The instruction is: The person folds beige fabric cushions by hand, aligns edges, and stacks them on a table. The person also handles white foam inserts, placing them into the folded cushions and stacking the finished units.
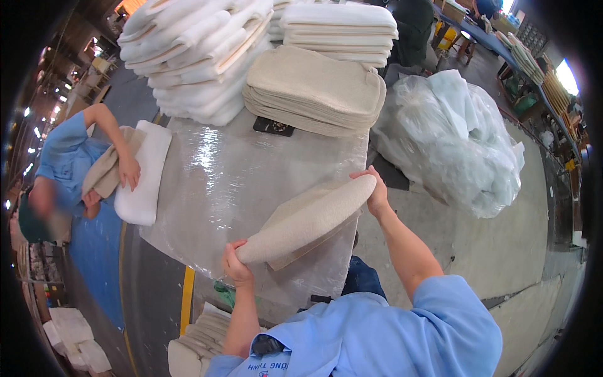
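A long beige fabric-covered pad (308,220) is tilted over the near part of the plastic-covered table (207,188). My left hand (237,264) is closed on its near left end, thumb on top. My right hand (377,191) is closed around its far right end, some fingers hidden behind it. A flat flap of the same beige cloth shows behind and below the pad. Further back on the table lies a neat stack of beige fabric pieces (314,88), with a small dark flat thing (273,126) by its left front edge.
Tall piles of white padding (195,56) and folded white pads (339,31) stand at the back. A large plastic-wrapped bundle (449,138) is right of the table. At left, a co-worker (75,151) handles beige cloth beside a white pad (144,176). More beige pads (201,342) lie below left.
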`<state>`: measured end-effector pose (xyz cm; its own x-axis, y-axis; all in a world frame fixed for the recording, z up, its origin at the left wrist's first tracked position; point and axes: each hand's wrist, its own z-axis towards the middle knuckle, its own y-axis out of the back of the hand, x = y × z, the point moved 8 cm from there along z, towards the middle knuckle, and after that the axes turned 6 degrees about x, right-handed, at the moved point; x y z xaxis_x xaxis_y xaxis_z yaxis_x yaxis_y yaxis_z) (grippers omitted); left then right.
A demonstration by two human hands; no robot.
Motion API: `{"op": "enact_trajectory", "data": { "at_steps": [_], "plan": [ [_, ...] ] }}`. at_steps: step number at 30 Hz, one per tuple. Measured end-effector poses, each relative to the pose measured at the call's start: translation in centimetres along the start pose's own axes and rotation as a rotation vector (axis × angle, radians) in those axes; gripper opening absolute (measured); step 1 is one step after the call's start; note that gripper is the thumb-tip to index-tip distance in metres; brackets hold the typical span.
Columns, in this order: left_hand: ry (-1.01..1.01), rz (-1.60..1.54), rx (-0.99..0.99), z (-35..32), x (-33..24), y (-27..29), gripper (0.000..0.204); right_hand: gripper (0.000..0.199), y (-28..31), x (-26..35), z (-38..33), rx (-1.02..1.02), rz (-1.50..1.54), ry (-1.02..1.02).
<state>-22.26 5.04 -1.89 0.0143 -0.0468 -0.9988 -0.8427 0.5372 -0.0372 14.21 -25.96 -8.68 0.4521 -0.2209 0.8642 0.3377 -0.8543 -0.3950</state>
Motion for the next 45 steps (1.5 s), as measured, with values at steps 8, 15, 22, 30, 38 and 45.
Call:
{"op": "enact_trajectory", "data": {
  "at_steps": [8,15,22,30,38,45],
  "plan": [
    [0.098,-0.005,0.027,-5.5,-1.6,1.3,0.048,0.059,-1.2,1.7,-2.0,-0.066,0.251,-0.070],
    [0.124,0.024,0.268,-14.0,-3.9,0.3,0.038,0.058,2.7,0.5,-8.1,-0.079,0.321,0.062],
    [0.170,0.043,0.565,-11.3,-5.0,1.0,0.039,0.053,5.4,1.8,-15.6,-0.206,0.360,0.100],
    [0.225,0.227,0.690,-8.1,-3.0,-2.1,0.031,0.056,6.8,-2.4,-11.1,-0.309,0.424,0.188],
    [0.477,0.843,1.045,-3.2,2.4,-9.5,0.052,0.059,5.4,-3.2,-7.8,-0.153,0.377,0.090],
    [-0.171,1.495,1.212,-3.3,5.8,-24.3,0.054,0.057,6.1,-1.6,-7.8,-0.219,0.090,0.187]
  ]
}}
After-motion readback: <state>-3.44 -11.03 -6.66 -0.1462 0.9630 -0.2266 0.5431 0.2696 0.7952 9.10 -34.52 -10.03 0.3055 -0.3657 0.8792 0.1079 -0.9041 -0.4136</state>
